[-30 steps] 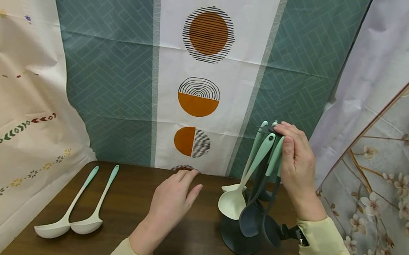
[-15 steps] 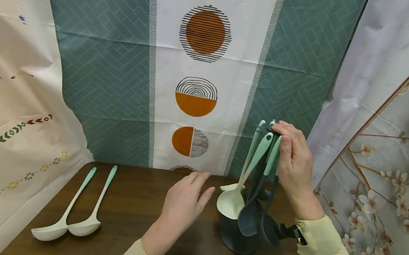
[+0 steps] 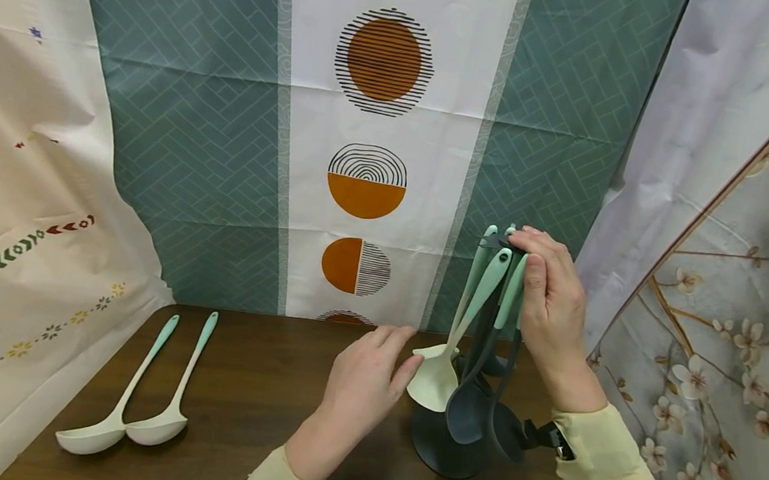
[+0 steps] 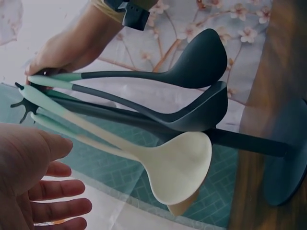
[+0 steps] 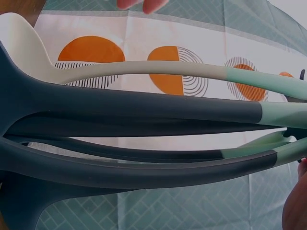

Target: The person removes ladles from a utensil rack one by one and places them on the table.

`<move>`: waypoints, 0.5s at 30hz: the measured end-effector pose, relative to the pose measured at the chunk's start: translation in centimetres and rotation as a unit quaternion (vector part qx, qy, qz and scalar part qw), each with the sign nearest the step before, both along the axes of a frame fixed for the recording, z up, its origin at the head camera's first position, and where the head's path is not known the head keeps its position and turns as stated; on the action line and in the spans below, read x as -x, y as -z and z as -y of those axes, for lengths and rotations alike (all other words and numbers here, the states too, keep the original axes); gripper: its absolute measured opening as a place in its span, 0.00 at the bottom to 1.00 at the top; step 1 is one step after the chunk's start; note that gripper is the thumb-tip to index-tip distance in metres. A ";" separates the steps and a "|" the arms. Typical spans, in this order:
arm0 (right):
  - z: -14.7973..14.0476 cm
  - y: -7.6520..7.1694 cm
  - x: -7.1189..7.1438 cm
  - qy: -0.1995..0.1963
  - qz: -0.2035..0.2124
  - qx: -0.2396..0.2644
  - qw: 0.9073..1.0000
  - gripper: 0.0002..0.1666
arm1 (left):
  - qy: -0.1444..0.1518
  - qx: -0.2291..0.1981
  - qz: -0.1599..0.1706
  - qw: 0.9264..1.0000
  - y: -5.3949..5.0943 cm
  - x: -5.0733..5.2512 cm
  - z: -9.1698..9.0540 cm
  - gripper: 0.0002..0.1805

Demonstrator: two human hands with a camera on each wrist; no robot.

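A dark utensil stand stands upright on the table at right. Cream ladles and dark ladles with mint-green handles hang around it. My right hand holds the top of the stand, fingers over the hook ring and thumb beside a mint handle; its exact grip is partly hidden. Left of the hanging cream ladles, my left hand is raised with nothing in it. In the left wrist view its fingers are extended and apart from the handles.
Two cream ladles, one at far left and one beside it, lie on the brown table with their handles pointing away. A green and white patterned cloth hangs behind; a floral curtain borders the right.
My left hand has moved right, closer to the hanging cream ladles. My right hand stays at the top of the stand. The head view has shifted slightly.
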State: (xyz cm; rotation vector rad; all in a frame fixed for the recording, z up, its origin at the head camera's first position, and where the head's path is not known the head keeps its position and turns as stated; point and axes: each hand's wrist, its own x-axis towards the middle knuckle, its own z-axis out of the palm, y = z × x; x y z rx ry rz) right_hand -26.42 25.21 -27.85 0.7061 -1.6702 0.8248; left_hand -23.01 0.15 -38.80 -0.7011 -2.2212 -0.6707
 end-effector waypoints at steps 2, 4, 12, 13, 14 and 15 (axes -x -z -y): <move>0.0 0.0 0.0 -0.001 0.000 0.000 1.000 0.22 | 0.004 0.001 0.000 1.000 -0.1 0.0 -0.3 0.22; -0.1 0.0 0.0 0.000 0.001 -0.002 1.000 0.22 | 0.008 0.001 0.002 1.000 -0.2 0.1 -0.7 0.21; -0.2 0.0 0.0 0.004 0.004 -0.006 1.000 0.24 | 0.021 -0.004 0.013 1.000 -0.3 0.3 -1.9 0.21; -0.1 0.0 0.0 0.004 0.004 -0.006 1.000 0.24 | 0.022 -0.003 0.015 1.000 -0.3 0.3 -2.1 0.21; -0.1 0.0 0.0 0.003 0.003 -0.007 1.000 0.24 | 0.022 -0.002 0.017 1.000 -0.3 0.3 -2.2 0.21; -0.1 -0.1 0.0 0.003 0.003 -0.008 1.000 0.24 | 0.022 -0.001 0.019 1.000 -0.3 0.4 -2.3 0.21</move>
